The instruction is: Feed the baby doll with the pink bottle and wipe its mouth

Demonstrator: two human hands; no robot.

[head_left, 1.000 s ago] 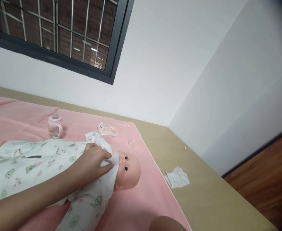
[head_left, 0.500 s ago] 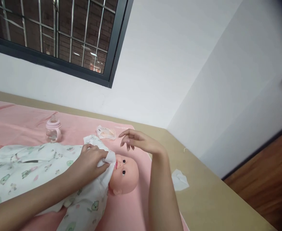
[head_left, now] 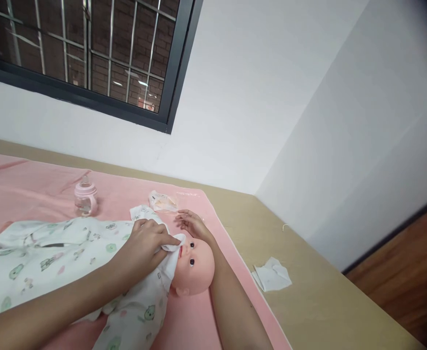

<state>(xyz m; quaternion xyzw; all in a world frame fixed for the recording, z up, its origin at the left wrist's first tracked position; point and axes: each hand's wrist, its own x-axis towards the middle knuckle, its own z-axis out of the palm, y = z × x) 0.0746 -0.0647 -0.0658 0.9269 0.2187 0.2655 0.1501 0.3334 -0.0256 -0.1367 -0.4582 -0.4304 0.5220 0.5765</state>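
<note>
One doll (head_left: 194,268) lies on one pink blanket (head_left: 187,323). From its head, one bottle (head_left: 85,200) stands at ten o'clock, one packet (head_left: 163,201) at eleven, one tissue (head_left: 274,275) at three. The left hand (head_left: 147,245), wrist bent, pinches white cloth (head_left: 172,247) by its mouth; the right hand (head_left: 195,226), fingers loosely parted, curves in at twelve.

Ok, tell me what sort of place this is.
Possibly a baby-care training room, though it could be a bedroom or playroom: a baby doll lies on a pink blanket, and a baby bottle stands nearby.
</note>
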